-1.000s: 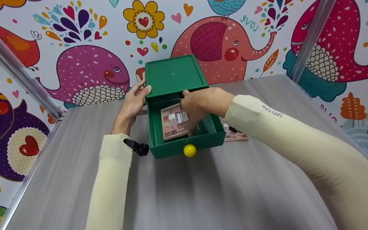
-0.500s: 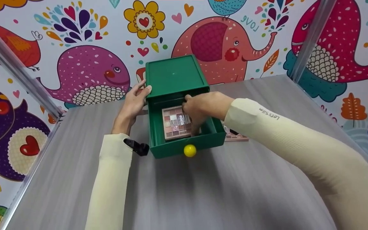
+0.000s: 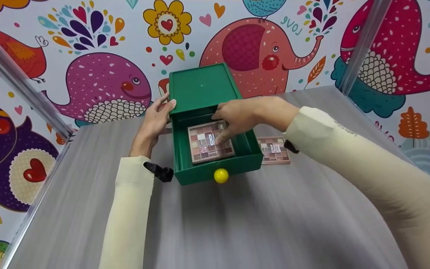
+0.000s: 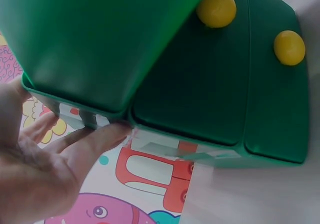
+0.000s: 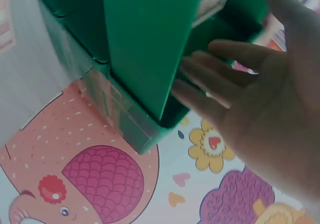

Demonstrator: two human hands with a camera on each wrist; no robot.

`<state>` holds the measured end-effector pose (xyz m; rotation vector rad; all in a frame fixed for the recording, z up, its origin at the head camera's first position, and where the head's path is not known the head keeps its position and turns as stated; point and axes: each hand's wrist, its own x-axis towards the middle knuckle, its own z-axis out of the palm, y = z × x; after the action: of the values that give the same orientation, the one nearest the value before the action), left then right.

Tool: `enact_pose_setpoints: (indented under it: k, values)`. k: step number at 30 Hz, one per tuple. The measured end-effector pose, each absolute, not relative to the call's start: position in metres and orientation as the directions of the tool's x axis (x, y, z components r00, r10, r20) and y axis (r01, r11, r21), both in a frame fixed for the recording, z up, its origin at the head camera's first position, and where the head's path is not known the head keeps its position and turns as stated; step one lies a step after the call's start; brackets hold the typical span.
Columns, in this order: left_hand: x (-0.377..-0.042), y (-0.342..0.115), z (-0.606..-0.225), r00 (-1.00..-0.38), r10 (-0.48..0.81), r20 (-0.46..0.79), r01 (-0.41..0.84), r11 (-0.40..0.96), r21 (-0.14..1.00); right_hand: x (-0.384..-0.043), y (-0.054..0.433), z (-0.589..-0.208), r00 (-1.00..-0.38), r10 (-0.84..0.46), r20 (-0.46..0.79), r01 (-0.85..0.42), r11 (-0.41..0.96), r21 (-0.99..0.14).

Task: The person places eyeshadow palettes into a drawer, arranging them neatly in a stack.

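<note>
A green drawer cabinet (image 3: pixel 202 87) stands on the table with its top drawer (image 3: pixel 196 175) pulled out. In that drawer lies an eyeshadow palette (image 3: pixel 200 144) with a grid of pinkish and brown squares. My left hand (image 3: pixel 154 121) rests on the cabinet's left side, thumb at the front edge, fingers stretched along the wall. My right hand (image 3: pixel 243 116) hovers over the drawer's right part, its index finger overlapping the palette in the head view. Its fingers (image 5: pixel 210 83) are extended with nothing between them, reaching past the drawer's wall in the right wrist view.
A second eyeshadow palette (image 3: pixel 274 150) lies on the grey table (image 3: pixel 207 224), right of the drawer. A yellow knob (image 3: pixel 221 175) sticks out of the open drawer's front. Below, closed drawers carry yellow knobs (image 4: pixel 289 47). A patterned wall (image 3: pixel 185 37) rises behind.
My right hand has let go of the palette and lifted up and to the right, uncovering more of it. The second palette on the table shows more fully. My left hand stays put.
</note>
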<state>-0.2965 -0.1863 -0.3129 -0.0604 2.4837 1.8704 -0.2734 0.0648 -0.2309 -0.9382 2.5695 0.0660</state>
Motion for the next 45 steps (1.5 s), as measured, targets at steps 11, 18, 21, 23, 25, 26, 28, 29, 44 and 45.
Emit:
enact_pose_setpoints:
  k: [11, 18, 21, 23, 25, 26, 28, 29, 44, 45]
  values:
    - [-0.297, -0.186, -0.314, -0.998, -0.023, -0.053, -0.057, 0.272, 0.960, -0.280, 0.121, -0.234, -0.685, -0.728, 0.022, -0.688, 0.636, -0.349]
    - [-0.297, -0.185, -0.314, -0.999, -0.024, -0.038, -0.044, 0.285, 0.958, -0.283, 0.154, -0.257, -0.729, -0.637, 0.252, -0.666, 0.575, -0.474]
    - [-0.297, -0.185, -0.314, -0.999, -0.022, -0.043, -0.048, 0.288, 0.956, -0.287, 0.169, -0.271, -0.756, -0.588, 0.286, -0.637, 0.563, -0.527]
    - [-0.296, -0.185, -0.314, -0.999, -0.021, -0.049, -0.053, 0.286, 0.957, -0.290, 0.179, -0.280, -0.772, -0.568, 0.284, -0.618, 0.567, -0.544]
    - [-0.296, -0.185, -0.314, -0.998, -0.022, -0.055, -0.059, 0.284, 0.957, -0.292, 0.188, -0.288, -0.789, -0.555, 0.263, -0.594, 0.581, -0.556]
    - [-0.296, -0.185, -0.314, -0.998, -0.023, -0.055, -0.059, 0.283, 0.957, -0.294, 0.192, -0.291, -0.793, -0.555, 0.252, -0.587, 0.584, -0.561]
    - [-0.296, -0.185, -0.313, -0.998, -0.024, -0.053, -0.058, 0.279, 0.959, -0.297, 0.201, -0.297, -0.813, -0.542, 0.213, -0.554, 0.607, -0.569]
    - [-0.297, -0.185, -0.313, -0.998, -0.025, -0.052, -0.057, 0.279, 0.958, -0.298, 0.205, -0.300, -0.825, -0.533, 0.189, -0.534, 0.623, -0.572]
    - [-0.297, -0.186, -0.315, -0.999, -0.026, -0.047, -0.052, 0.260, 0.964, -0.325, 0.246, -0.375, -0.881, -0.457, -0.120, -0.331, 0.778, -0.534]
    - [-0.297, -0.186, -0.315, -0.999, -0.028, -0.046, -0.052, 0.260, 0.964, -0.326, 0.246, -0.380, -0.878, -0.460, -0.132, -0.329, 0.781, -0.531]
